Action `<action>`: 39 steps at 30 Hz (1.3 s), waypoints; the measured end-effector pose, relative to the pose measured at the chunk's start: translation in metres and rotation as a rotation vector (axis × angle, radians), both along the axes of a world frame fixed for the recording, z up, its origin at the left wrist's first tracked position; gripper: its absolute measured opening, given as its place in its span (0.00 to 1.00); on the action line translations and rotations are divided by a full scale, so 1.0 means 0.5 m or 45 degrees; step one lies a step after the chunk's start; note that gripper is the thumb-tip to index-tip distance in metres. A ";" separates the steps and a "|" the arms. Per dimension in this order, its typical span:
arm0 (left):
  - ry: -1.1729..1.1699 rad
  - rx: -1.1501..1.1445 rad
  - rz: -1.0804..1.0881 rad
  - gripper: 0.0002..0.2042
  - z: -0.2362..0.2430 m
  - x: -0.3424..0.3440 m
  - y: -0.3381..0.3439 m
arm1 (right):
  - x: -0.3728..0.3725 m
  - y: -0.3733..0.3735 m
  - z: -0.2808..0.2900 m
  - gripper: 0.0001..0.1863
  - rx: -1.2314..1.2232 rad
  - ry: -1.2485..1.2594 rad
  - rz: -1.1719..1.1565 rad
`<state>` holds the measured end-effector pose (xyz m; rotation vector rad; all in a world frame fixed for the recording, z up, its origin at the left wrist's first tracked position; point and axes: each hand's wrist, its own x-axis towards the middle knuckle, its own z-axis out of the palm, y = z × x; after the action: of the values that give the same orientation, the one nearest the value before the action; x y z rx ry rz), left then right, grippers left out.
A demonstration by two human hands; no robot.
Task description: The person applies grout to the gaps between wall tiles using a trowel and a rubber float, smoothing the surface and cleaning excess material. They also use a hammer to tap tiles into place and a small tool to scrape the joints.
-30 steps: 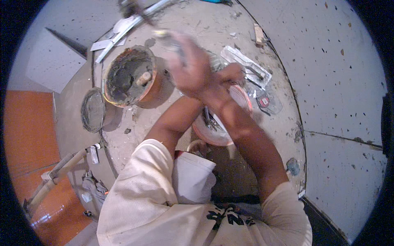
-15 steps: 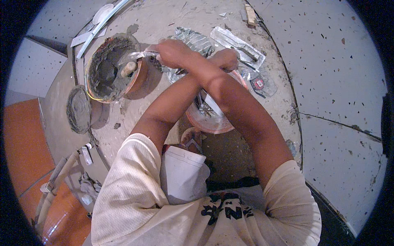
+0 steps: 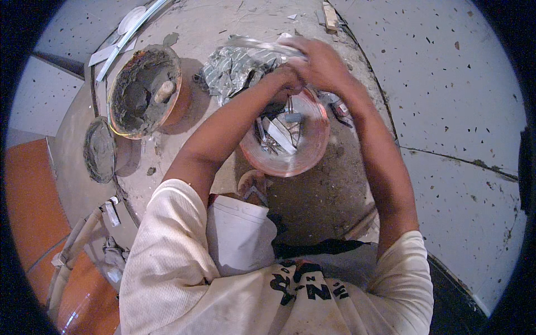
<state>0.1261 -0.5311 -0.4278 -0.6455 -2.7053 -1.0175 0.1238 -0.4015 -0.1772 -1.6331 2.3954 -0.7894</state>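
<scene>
My right hand (image 3: pixel 322 66) is closed on a long, shiny pale strip (image 3: pixel 262 44), smeared by motion. Beside it, my left hand (image 3: pixel 287 79) is closed above the rim of a reddish bucket (image 3: pixel 319 142); whatever it grips is hidden. Inside that bucket lie a white flat piece (image 3: pixel 278 135), a short grey-blue cylinder (image 3: pixel 293 118) and several thin metal bits. Just left of my hands is a crumpled, striped plastic sheet (image 3: pixel 226 72).
An orange bucket (image 3: pixel 177 103) of wet grey mortar stands at the left, a wooden handle (image 3: pixel 164 91) in it. A shallower mortar container (image 3: pixel 98 149) sits nearby. Wood pieces (image 3: pixel 330 17) lie far off, and speckled panels (image 3: pixel 452 106) border the right. My foot (image 3: pixel 253 185) is close by.
My forearms were crossed and are now uncrossed. The right hand has swung from the left to the right with the shiny strip; the left hand has come slightly left. The bucket's inside shows more.
</scene>
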 end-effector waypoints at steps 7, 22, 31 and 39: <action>-0.483 -0.333 0.200 0.10 0.084 -0.014 0.015 | 0.001 0.307 0.017 0.23 0.262 -0.227 -0.346; -0.483 -0.055 0.209 0.14 0.341 0.073 0.025 | 0.159 0.785 -0.177 0.23 0.495 -0.433 -0.815; -0.739 -0.219 0.088 0.14 0.376 0.160 0.058 | 0.298 0.888 -0.240 0.20 0.565 -0.306 -0.852; -0.739 -0.592 -0.027 0.14 0.249 0.187 0.078 | 0.339 0.929 -0.293 0.22 0.518 -0.444 -0.773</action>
<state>0.2196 -0.4921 -0.3032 -0.4986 -3.5063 -0.6452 0.2931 0.0632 -0.3239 -0.5665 2.5657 -0.5390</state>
